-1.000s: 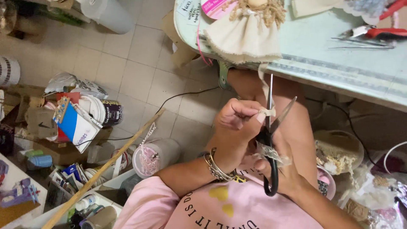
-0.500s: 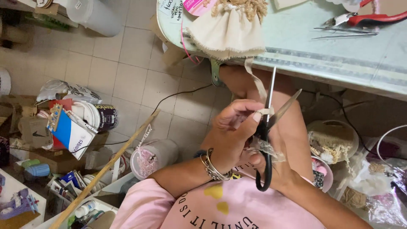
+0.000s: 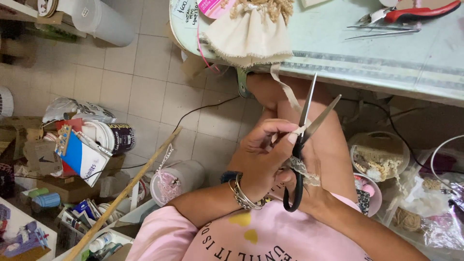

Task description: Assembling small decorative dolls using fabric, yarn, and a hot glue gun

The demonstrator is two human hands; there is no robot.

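Note:
My left hand [image 3: 261, 157], with metal bracelets on the wrist, pinches a thin beige ribbon strip [image 3: 286, 89] right at the blades of black-handled scissors [image 3: 309, 121]. The blades stand apart around the strip. My right hand [image 3: 314, 191] is mostly hidden behind the left and grips the scissor handle, with a bit of white lace [image 3: 303, 169] against it. The ribbon runs up toward a cloth doll [image 3: 249, 34] in a cream dress with yarn hair, lying at the edge of the pale green table [image 3: 367, 58].
Red-handled pliers [image 3: 420, 12] and tweezers [image 3: 382, 34] lie on the table. On the tiled floor to the left are a white bucket [image 3: 104, 21], cans, boxes, a long wooden stick [image 3: 121, 193] and a clear tub [image 3: 176, 179]. Bowls of twine [image 3: 379, 154] sit at right.
The view has drifted a little, so the table and doll sit further right. Both hands hold the same pose with the scissors apart on the ribbon.

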